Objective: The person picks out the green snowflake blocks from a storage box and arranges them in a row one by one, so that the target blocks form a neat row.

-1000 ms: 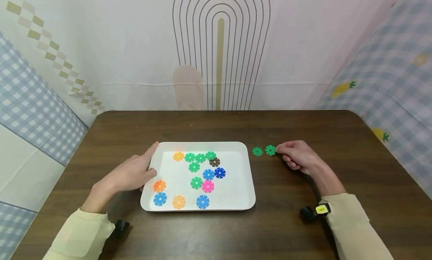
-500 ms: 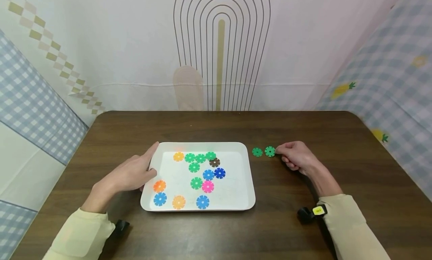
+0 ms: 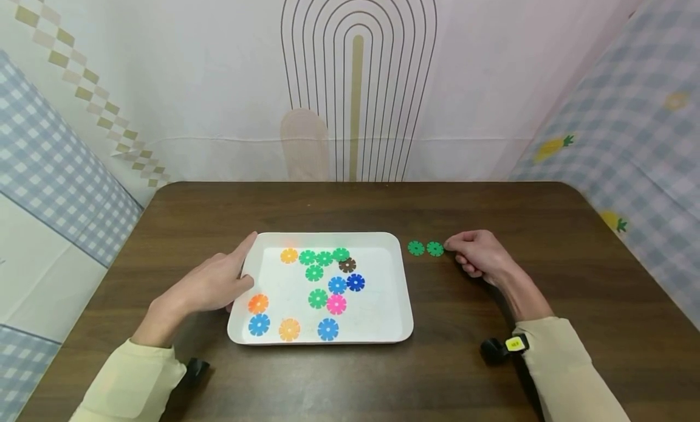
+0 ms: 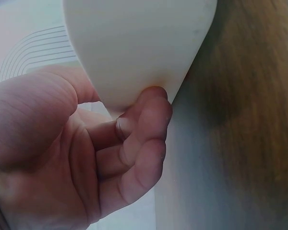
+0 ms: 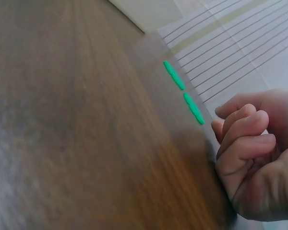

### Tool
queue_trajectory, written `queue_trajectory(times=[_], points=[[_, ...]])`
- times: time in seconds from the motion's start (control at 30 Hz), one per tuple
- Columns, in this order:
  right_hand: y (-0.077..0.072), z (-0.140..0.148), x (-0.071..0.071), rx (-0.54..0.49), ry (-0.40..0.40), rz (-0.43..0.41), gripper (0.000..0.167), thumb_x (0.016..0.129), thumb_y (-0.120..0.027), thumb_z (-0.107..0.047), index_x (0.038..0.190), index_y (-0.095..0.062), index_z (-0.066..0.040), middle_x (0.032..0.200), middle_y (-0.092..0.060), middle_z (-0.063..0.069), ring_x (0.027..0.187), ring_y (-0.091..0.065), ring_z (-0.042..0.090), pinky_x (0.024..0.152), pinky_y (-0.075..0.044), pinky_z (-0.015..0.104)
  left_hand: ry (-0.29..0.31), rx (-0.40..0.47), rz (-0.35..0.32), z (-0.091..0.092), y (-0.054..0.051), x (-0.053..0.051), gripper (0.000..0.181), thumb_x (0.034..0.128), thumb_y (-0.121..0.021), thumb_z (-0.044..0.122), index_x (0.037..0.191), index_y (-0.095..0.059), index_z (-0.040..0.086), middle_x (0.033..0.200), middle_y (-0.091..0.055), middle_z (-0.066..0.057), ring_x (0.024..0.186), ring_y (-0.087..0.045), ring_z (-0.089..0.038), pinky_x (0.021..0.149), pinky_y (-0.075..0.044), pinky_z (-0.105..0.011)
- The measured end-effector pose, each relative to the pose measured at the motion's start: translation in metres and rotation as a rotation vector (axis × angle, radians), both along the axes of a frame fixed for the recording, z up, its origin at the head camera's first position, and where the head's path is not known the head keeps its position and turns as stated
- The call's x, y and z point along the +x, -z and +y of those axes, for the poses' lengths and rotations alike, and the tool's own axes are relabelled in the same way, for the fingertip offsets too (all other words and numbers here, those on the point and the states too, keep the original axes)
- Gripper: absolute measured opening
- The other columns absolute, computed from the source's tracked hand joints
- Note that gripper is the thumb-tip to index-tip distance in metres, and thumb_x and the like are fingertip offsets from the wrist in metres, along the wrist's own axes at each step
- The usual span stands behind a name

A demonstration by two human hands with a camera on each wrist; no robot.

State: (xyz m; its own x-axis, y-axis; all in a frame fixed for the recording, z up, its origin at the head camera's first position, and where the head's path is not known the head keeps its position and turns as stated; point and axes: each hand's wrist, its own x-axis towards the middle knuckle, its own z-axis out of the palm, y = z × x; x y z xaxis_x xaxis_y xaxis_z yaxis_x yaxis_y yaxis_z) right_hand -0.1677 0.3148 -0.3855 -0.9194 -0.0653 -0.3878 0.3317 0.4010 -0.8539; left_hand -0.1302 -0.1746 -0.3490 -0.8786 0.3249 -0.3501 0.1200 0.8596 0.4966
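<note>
My left hand (image 3: 213, 283) grips the left rim of a white tray (image 3: 383, 325), with the thumb over the edge and fingers curled against its underside in the left wrist view. Notched plastic discs lie in the tray: several green, an orange disc (image 3: 258, 303), a pink disc (image 3: 336, 304), a brown disc (image 3: 347, 264) and several blue among them. Right of the tray, a green disc (image 3: 415, 248) and a second green disc (image 3: 435, 249) lie flat side by side on the table. Just beyond the second one my right hand (image 3: 481, 253) has curled fingers, holding nothing, with a small gap to it.
The dark wooden table (image 3: 350, 385) ends at the back against a hanging cloth (image 3: 219, 93) printed with arches. Checked blue cloth (image 3: 629, 118) hangs at the right side. A black wrist camera (image 3: 494, 351) is strapped near the right sleeve.
The second green disc has shifted slightly left, closer to the first. My right fingertips, which touched it, are now just apart from it. The left hand and tray hold still.
</note>
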Motion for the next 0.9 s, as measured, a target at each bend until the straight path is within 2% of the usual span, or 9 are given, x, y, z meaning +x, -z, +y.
queue_trajectory(times=[0.33, 0.5, 0.77, 0.9], points=[[-0.005, -0.003, 0.001, -0.204, 0.059, 0.035, 0.039, 0.103, -0.069, -0.024, 0.132, -0.064, 0.001, 0.060, -0.048, -0.008, 0.047, -0.040, 0.005, 0.044, -0.034, 0.020, 0.002, 0.007, -0.003, 0.000, 0.000, 0.000, 0.088, 0.1006, -0.054, 0.015, 0.169, -0.001, 0.003, 0.071, -0.060, -0.006, 0.056, -0.056, -0.018, 0.058, -0.044, -0.034], [-0.012, -0.015, 0.002, -0.236, 0.054, 0.063, 0.035, 0.101, -0.071, -0.024, 0.128, -0.068, -0.002, 0.058, -0.047, -0.008, 0.046, -0.039, 0.006, 0.044, -0.033, 0.020, 0.005, 0.009, -0.001, 0.000, -0.001, 0.000, 0.087, 0.1009, -0.054, 0.015, 0.169, -0.001, 0.003, 0.069, -0.060, -0.006, 0.056, -0.055, -0.018, 0.058, -0.044, -0.033], [-0.026, -0.039, 0.008, -0.286, 0.012, 0.123, 0.011, 0.099, -0.073, -0.017, 0.109, -0.078, -0.017, 0.057, -0.046, -0.006, 0.046, -0.037, 0.006, 0.044, -0.030, 0.021, 0.006, 0.018, 0.000, 0.001, 0.000, -0.002, 0.087, 0.1009, -0.053, 0.014, 0.169, -0.001, 0.003, 0.073, -0.060, -0.006, 0.055, -0.057, -0.019, 0.057, -0.045, -0.034], [-0.033, -0.059, 0.007, -0.302, -0.018, 0.133, 0.012, 0.097, -0.075, -0.016, 0.109, -0.078, -0.014, 0.057, -0.046, -0.005, 0.046, -0.037, 0.007, 0.044, -0.029, 0.021, -0.004, 0.013, -0.008, 0.000, 0.000, -0.001, 0.087, 0.1010, -0.054, 0.015, 0.169, -0.001, 0.004, 0.073, -0.061, -0.007, 0.056, -0.057, -0.019, 0.058, -0.045, -0.034]])
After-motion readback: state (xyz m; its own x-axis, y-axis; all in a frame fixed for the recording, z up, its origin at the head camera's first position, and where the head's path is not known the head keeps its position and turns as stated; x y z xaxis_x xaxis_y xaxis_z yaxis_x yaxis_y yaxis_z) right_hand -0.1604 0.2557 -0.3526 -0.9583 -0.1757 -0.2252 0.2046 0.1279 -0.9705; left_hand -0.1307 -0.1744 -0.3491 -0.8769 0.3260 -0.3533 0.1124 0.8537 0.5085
